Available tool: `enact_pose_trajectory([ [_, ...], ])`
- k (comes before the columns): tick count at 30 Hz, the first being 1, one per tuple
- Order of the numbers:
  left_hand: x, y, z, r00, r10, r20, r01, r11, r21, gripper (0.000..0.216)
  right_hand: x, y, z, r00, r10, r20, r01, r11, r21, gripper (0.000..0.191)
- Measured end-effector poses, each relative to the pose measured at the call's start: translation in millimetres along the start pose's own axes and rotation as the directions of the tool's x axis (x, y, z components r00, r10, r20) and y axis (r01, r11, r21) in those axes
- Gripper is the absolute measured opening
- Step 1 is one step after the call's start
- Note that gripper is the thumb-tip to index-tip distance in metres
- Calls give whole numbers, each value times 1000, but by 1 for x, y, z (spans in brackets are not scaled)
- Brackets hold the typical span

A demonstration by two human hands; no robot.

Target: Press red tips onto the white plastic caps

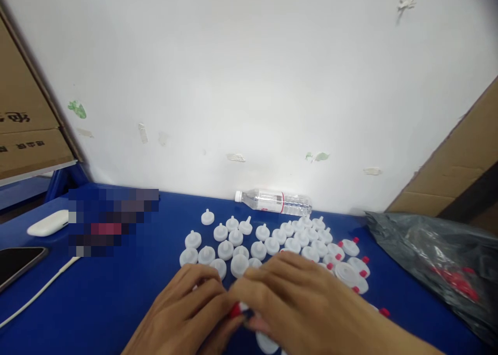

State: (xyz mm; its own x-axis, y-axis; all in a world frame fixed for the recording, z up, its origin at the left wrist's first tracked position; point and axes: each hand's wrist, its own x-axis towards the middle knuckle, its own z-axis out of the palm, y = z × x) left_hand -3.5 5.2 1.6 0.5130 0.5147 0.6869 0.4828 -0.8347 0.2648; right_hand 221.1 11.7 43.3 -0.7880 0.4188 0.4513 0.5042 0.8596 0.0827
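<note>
Both hands are brought together low in the frame, just below centre. Left hand (187,308) is curled nearly closed, fingertips pinched on a small red cap (235,310). Right hand (299,303) is folded over a white part (266,342), most of it hidden under the fingers; only a pale rim is seen at the bottom edge. The two pieces are held touching, between the fingertips.

Orientation of the red cap: too covered to tell. Long axis cannot be read; it appears to lie roughly left to right, across the frame.

Judgement on the step: cap and white part should be kept square to each other and pressed straight along one line, with a firm pinch so the small cap is not tipped.

White discs with stubs (252,241) are stood upright in rows above the hands on the blue worktop (116,298). Finished ones with red caps (352,269) are gathered at centre right.
</note>
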Motion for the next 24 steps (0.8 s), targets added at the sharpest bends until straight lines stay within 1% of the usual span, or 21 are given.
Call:
enact_pose_trajectory([
  [1, 1, -1, 0, 1000, 18, -20, -17, 999, 48, 14, 1, 6, -5, 1000, 18, 21, -18, 1000, 9, 31],
  [2, 3, -3, 1, 999, 32, -23, -30, 996, 84, 16, 1, 13, -9, 998, 60, 29, -60, 998, 10, 34],
  [4, 4, -5, 0, 999, 34, 3, -35, 991, 126, 20, -2, 26, -16, 980, 183, 73, -186, 982, 39, 29],
  [6, 4, -6, -1, 999, -9, 41, 3, 987, 160, 20, -6, 38, -20, 940, 316, 128, -328, 941, 86, 14],
  [7, 3, -6, -1, 998, -33, 54, 23, 983, 184, 18, -8, 43, -21, 918, 365, 157, -383, 918, 106, 9],
  [9, 0, -7, -1, 995, -54, 84, 32, 968, 250, 17, -11, 49, -21, 887, 414, 202, -445, 885, 140, 9],
  [11, -2, -7, 1, 992, -53, 117, 13, 947, 320, 18, -12, 51, -19, 874, 422, 240, -464, 871, 159, 6],
  [13, -3, -7, 3, 988, -53, 142, -1, 933, 359, 18, -12, 51, -16, 872, 418, 255, -465, 871, 162, 5],
  [18, -4, -9, 5, 982, -56, 180, -8, 941, 339, 18, -10, 49, -5, 890, 376, 259, -424, 892, 160, 6],
  [24, -4, -9, 2, 981, -72, 181, -4, 922, 387, 18, -12, 51, -2, 892, 361, 272, -407, 903, 137, 8],
])
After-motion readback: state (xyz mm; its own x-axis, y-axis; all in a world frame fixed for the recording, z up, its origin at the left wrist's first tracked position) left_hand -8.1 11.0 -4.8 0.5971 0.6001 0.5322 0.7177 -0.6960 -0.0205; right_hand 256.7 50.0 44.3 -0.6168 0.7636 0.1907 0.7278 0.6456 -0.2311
